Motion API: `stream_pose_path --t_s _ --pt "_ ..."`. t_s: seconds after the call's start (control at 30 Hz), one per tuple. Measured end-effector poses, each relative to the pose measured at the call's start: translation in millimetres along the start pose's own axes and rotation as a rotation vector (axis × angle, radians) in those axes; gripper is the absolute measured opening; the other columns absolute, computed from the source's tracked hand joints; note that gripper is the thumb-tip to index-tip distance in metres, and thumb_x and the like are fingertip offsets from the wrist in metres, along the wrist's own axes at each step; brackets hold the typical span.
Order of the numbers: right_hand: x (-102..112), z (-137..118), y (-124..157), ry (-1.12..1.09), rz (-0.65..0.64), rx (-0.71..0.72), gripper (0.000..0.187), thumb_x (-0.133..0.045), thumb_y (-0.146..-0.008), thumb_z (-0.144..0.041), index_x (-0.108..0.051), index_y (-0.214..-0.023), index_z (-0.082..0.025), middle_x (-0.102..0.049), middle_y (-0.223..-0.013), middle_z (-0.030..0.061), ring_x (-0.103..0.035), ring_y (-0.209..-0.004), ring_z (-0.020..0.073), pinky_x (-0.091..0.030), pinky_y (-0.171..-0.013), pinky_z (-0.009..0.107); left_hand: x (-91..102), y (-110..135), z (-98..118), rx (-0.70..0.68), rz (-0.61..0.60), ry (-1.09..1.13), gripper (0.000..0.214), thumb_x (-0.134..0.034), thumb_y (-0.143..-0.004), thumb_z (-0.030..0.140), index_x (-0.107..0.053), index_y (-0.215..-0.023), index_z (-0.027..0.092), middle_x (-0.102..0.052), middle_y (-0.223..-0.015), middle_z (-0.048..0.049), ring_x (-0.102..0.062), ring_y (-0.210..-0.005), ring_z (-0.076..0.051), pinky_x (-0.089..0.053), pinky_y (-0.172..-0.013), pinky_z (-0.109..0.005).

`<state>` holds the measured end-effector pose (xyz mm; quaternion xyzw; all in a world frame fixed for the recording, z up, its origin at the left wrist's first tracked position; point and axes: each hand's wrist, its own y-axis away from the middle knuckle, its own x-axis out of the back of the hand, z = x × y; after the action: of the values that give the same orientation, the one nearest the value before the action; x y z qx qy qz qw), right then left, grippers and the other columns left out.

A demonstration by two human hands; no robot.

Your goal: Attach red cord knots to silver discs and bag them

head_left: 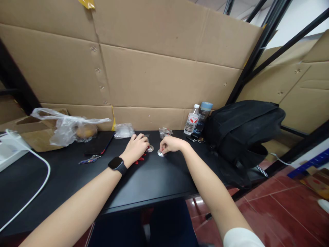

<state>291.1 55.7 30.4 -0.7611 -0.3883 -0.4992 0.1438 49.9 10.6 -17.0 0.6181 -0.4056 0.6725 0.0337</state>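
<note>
My right hand (169,144) is closed, its fingertips pinching down on a small shiny round metal disc (160,153) at the tabletop. To its left, my left hand (136,147), with a black watch on the wrist, rests palm down with bent fingers slightly apart. A second shiny disc (150,149) lies against its fingertips, partly covered by them. Red looped cords (140,160) stick out from under that hand. Just behind the hands, a clear plastic packet (124,130) and a smaller clear packet (165,132) with something reddish inside lie near the cardboard wall.
A phone-like dark slab (99,144) and keys with a lanyard (90,159) lie left, before a knotted plastic bag (66,127). A white cable (47,171) curves along the left. Right stand a water bottle (191,120), a blue-capped bottle (204,116) and a black backpack (239,133).
</note>
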Motion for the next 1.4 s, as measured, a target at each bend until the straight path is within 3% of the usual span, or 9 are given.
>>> stream_pose_path --t_s 0.2,0.4,0.63,0.83,0.97,1.07,1.2,1.27,1.4 --pt "-4 0 -4 0.078 0.089 -0.042 0.009 -0.079 -0.074 -0.016 -0.080 -0.083 -0.016 -0.076 -0.072 0.0030 -0.066 -0.064 0.0139 -0.044 -0.060 0.021 2.1 -1 3 -0.036 -0.021 -0.025 0.019 -0.058 -0.097 0.030 -0.076 -0.092 0.026 -0.069 -0.109 -0.0095 -0.047 -0.120 -0.031 -0.033 -0.091 -0.047" --pt "-5 -1 -5 0.106 0.095 -0.058 0.006 -0.076 -0.075 -0.012 -0.078 -0.080 -0.015 -0.076 -0.074 0.0034 -0.066 -0.066 0.0138 -0.045 -0.061 0.021 7.7 -3 9 -0.084 -0.009 0.012 0.019 -0.056 -0.098 0.029 -0.075 -0.101 0.031 -0.070 -0.114 -0.0065 -0.046 -0.121 -0.030 -0.031 -0.089 -0.045" --pt "-4 -5 -3 0.164 0.049 -0.105 0.003 -0.074 -0.079 -0.014 -0.077 -0.081 -0.015 -0.075 -0.076 0.0040 -0.064 -0.067 0.0136 -0.043 -0.062 0.021 4.8 -7 11 -0.137 -0.037 0.094 0.019 -0.054 -0.100 0.029 -0.072 -0.095 0.029 -0.075 -0.097 -0.0048 -0.051 -0.115 -0.026 -0.028 -0.087 -0.044" --pt "-5 -2 -2 0.175 0.032 -0.102 0.003 -0.071 -0.081 -0.013 -0.074 -0.082 -0.014 -0.073 -0.075 0.0030 -0.061 -0.064 0.0118 -0.040 -0.060 0.020 3.7 -9 5 -0.037 -0.004 0.129 0.019 -0.054 -0.099 0.028 -0.068 -0.087 0.023 -0.075 -0.092 -0.0058 -0.054 -0.110 -0.027 -0.029 -0.088 -0.044" --pt "-5 -1 -3 0.114 0.173 0.010 0.003 -0.069 -0.083 -0.013 -0.071 -0.082 -0.015 -0.071 -0.074 0.0018 -0.059 -0.065 0.0113 -0.040 -0.062 0.021 10.7 -6 -3 0.236 0.122 0.264 0.020 -0.051 -0.100 0.032 -0.069 -0.095 0.025 -0.075 -0.103 -0.0044 -0.057 -0.108 -0.026 -0.031 -0.092 -0.045" --pt "-5 -8 -5 -0.002 0.403 0.114 0.005 -0.067 -0.087 -0.018 -0.069 -0.084 -0.015 -0.069 -0.077 0.0015 -0.059 -0.069 0.0121 -0.042 -0.067 0.022 14.7 -4 -6 0.344 0.132 0.388 0.019 -0.055 -0.097 0.035 -0.072 -0.095 0.026 -0.076 -0.103 -0.0037 -0.059 -0.108 -0.027 -0.034 -0.096 -0.046" --pt "-8 -18 -14 -0.324 0.733 0.147 0.019 -0.061 -0.092 -0.036 -0.064 -0.090 -0.017 -0.069 -0.084 0.0028 -0.060 -0.074 0.0138 -0.046 -0.070 0.024 12.0 -4 -8 0.407 0.194 0.562 0.022 -0.056 -0.094 0.038 -0.073 -0.092 0.024 -0.076 -0.100 -0.0042 -0.064 -0.104 -0.026 -0.043 -0.094 -0.041" --pt "-14 -21 -20 -0.466 0.770 0.158 0.025 -0.062 -0.091 -0.043 -0.062 -0.091 -0.018 -0.069 -0.089 0.0037 -0.062 -0.077 0.0147 -0.048 -0.067 0.024 6.8 -6 -9 0.447 0.254 0.687 0.024 -0.056 -0.093 0.040 -0.073 -0.093 0.022 -0.076 -0.099 -0.0049 -0.067 -0.097 -0.024 -0.047 -0.091 -0.038" --pt "-32 -25 -33 -0.686 0.689 0.200 0.035 -0.069 -0.084 -0.052 -0.061 -0.091 -0.019 -0.067 -0.110 0.0065 -0.067 -0.080 0.0149 -0.053 -0.060 0.023 -5.1 -8 -10 0.478 0.306 0.884 0.027 -0.059 -0.091 0.044 -0.072 -0.094 0.020 -0.077 -0.099 -0.0068 -0.071 -0.095 -0.023 -0.052 -0.090 -0.035"
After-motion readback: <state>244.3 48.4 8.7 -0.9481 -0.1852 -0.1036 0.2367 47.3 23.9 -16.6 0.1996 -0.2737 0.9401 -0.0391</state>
